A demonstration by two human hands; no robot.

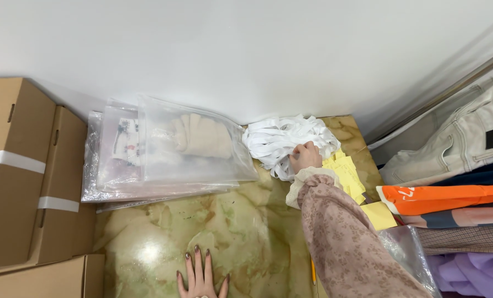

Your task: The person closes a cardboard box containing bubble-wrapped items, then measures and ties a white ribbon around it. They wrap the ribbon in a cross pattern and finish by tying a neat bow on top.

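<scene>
Left hand point(201, 276) flat, fingers spread; right hand point(305, 157) reaching forward, curled.

Your right hand point(305, 156) on matt white cloth strip pile point(282, 138); your left hand point(201, 278) on glossy green-beige marble floor point(246, 226). Clear shiny plastic bags point(163, 149); matt brown cardboard boxes point(20, 171); yellow paper notes point(348, 174).

Clothing stockroom: cartons point(14, 171), bagged garments point(169, 149), hanging clothes point(456, 165)

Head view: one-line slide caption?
Right hand reaches into white ribbon pile by the wall; left hand rests flat on marble floor.
</scene>
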